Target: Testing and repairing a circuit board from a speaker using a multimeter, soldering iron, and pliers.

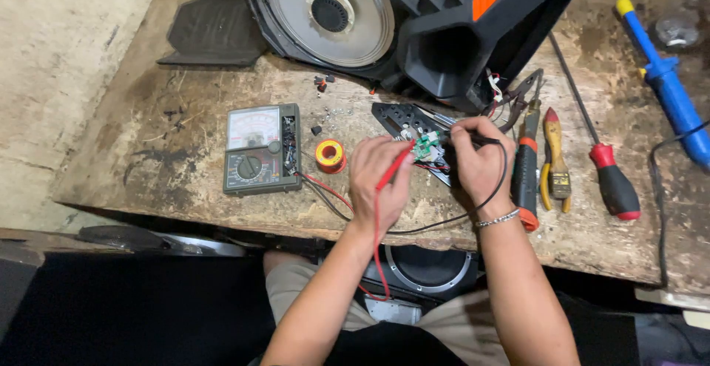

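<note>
Circuit board (427,146), small and green, lies on a black plastic panel (403,118) on the worktop (185,181), between the two hands. The left hand (379,177) pinches a red probe (396,163) whose tip meets the board; the right hand (481,160) grips a black probe (481,141) aimed at the same spot. Red and black leads run back to an analog multimeter (262,148) lying to the left, with a solder spool (330,156) just beside it. Pliers (555,163) and a red-handled screwdriver (610,177) lie to the right. A large black speaker cabinet (414,18) lies behind.
</note>
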